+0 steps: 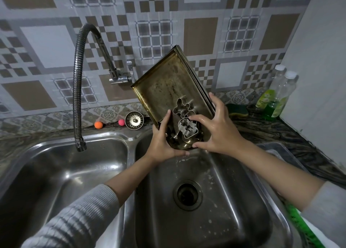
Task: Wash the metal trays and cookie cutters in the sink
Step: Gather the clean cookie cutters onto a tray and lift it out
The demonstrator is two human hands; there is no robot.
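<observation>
A stack of stained metal trays (166,83) is tilted up over the right sink basin (224,201), its low end toward me. Several cookie cutters (185,116) have slid down to that low end. My left hand (162,141) grips the lower left corner of the trays, thumb on the inside. My right hand (219,129) grips the lower right edge, its wet fingers spread over the cutters. Water trickles from the trays' low corner into the basin.
A flexible tap (77,90) hangs over the left basin (61,172). A sink strainer (134,120) and two small balls (98,125) lie on the back ledge. A green sponge (236,110) and soap bottles (275,99) stand at the back right.
</observation>
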